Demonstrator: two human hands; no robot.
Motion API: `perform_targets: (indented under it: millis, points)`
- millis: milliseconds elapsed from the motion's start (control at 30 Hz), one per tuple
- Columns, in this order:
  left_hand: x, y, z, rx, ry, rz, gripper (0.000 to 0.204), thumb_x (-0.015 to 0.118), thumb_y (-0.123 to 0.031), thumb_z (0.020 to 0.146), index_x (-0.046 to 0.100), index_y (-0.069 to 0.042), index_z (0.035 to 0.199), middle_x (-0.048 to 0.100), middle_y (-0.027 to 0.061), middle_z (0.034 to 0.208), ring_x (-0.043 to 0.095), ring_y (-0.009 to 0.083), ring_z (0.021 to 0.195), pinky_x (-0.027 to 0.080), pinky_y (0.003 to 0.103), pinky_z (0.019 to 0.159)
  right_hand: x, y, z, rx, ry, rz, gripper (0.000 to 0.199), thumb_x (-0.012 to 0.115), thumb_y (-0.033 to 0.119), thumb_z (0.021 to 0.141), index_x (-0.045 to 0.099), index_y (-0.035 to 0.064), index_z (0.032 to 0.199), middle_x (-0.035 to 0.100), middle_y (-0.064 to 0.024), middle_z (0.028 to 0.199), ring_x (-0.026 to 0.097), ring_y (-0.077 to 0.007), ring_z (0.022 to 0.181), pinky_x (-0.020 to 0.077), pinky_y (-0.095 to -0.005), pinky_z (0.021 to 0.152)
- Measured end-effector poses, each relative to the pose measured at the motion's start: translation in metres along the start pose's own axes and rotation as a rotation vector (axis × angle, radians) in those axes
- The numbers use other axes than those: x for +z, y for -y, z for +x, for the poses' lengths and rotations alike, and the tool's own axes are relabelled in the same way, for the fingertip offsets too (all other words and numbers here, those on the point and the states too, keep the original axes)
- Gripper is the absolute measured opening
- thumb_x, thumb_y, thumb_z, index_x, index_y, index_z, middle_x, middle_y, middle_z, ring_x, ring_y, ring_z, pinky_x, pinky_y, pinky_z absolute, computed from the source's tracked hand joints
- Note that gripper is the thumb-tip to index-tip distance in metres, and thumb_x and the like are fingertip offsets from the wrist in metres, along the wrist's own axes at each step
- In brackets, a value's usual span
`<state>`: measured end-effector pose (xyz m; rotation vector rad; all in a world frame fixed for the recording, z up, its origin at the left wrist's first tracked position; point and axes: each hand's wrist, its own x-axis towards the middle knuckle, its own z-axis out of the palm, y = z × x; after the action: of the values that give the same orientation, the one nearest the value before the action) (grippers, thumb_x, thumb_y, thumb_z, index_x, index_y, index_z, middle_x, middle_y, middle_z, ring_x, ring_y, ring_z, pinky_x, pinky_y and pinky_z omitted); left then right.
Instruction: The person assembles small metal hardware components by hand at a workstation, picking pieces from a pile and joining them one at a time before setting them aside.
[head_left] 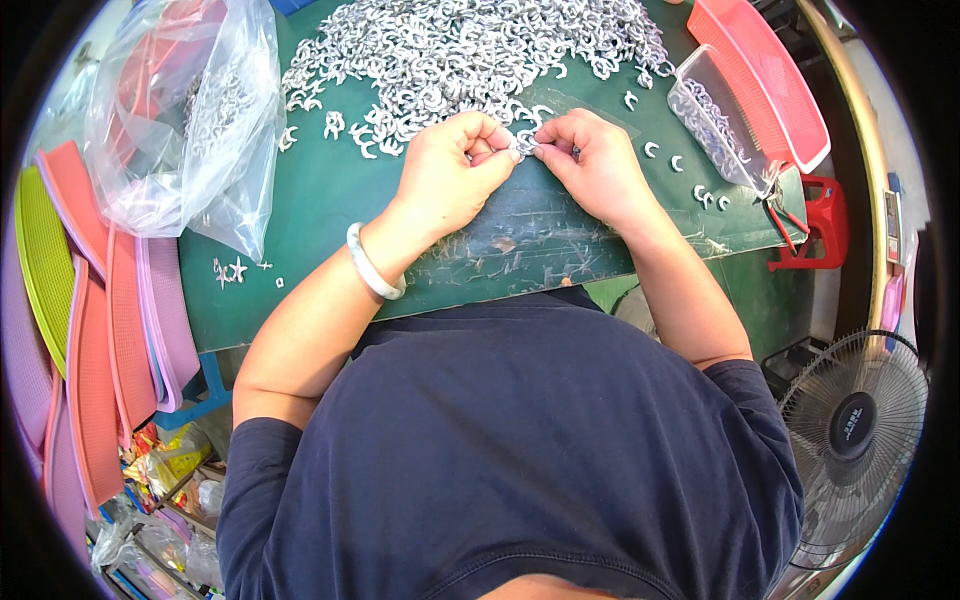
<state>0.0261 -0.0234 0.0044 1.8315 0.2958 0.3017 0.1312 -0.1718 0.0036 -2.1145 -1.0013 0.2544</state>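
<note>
A large pile of small silvery crescent-shaped pieces [470, 55] covers the far middle of the green table [330, 270]. At the pile's near edge my left hand [455, 170] and my right hand [592, 165] meet, thumbs and fingertips pinched. Between them they hold a crescent-shaped piece [525, 142], partly hidden by the fingertips. A pale bangle [372, 262] circles my left wrist. To the right of my right hand a few loose crescents [677, 163] lie apart on the table.
At the far right, a clear plastic box [715, 125] with pieces stands beside a pink basket [775, 80]. A clear bag [190, 120] with more pieces sits at the left, above stacked coloured baskets [100, 330]. A red stool [825, 225] and a fan [853, 425] stand to the right.
</note>
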Motion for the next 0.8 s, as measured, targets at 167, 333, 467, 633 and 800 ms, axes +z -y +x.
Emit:
perform_targets:
  millis: [167, 333, 467, 633, 800]
  points:
    - [-0.013, 0.0, -0.002, -0.267, 0.123, -0.454, 0.005, 0.06, -0.004, 0.079, 0.055, -0.006, 0.079, 0.056, 0.0001, 0.074, 0.046, 0.004, 0.06, 0.037, 0.018, 0.051, -0.002, -0.005, -0.001, -0.021, -0.052, 0.086, 0.013, 0.064, 0.011, 0.077, 0.066, 0.0028, 0.087, 0.061, -0.009, 0.078, 0.059, -0.0192, 0.069, 0.0467, -0.0303, 0.063]
    - [-0.019, -0.005, 0.002, -0.425, 0.138, -0.811, 0.01, 0.051, 0.001, 0.073, 0.051, -0.006, 0.079, 0.057, 0.0064, 0.077, 0.048, 0.0094, 0.059, 0.036, 0.02, 0.047, -0.012, -0.005, -0.002, 0.228, 0.077, 0.556, 0.012, 0.062, 0.01, 0.081, 0.065, 0.0011, 0.089, 0.061, -0.0027, 0.075, 0.052, -0.0085, 0.065, 0.0421, -0.0228, 0.059]
    - [-0.021, -0.001, 0.006, -0.413, 0.189, -0.895, 0.014, 0.05, 0.002, 0.071, 0.053, -0.006, 0.082, 0.056, 0.0067, 0.076, 0.049, 0.0108, 0.059, 0.036, 0.02, 0.047, -0.017, -0.006, -0.004, 0.3, 0.147, 0.88, 0.012, 0.06, 0.009, 0.084, 0.063, 0.001, 0.092, 0.06, -0.0009, 0.076, 0.045, -0.0017, 0.058, 0.0364, -0.016, 0.051]
    - [-0.014, -0.012, 0.007, -0.472, 0.178, -0.705, 0.008, 0.056, -0.005, 0.08, 0.057, -0.005, 0.088, 0.055, 0.0004, 0.071, 0.047, 0.006, 0.058, 0.034, 0.016, 0.047, -0.016, 0.001, -0.007, 0.262, 0.128, 0.877, 0.015, 0.061, 0.007, 0.083, 0.06, 0.0011, 0.097, 0.06, -0.0006, 0.078, 0.048, -0.0029, 0.062, 0.0395, -0.0167, 0.055]
    - [-0.004, -0.005, 0.01, -0.2, 0.053, -0.199, 0.01, 0.06, -0.008, 0.082, 0.062, -0.004, 0.091, 0.055, -0.0048, 0.067, 0.045, 0.0032, 0.054, 0.036, 0.017, 0.048, -0.002, -0.005, -0.01, -0.14, -0.058, 0.533, 0.023, 0.062, 0.003, 0.08, 0.058, 0.0024, 0.103, 0.062, -0.0026, 0.085, 0.057, -0.0083, 0.073, 0.046, -0.0217, 0.067]
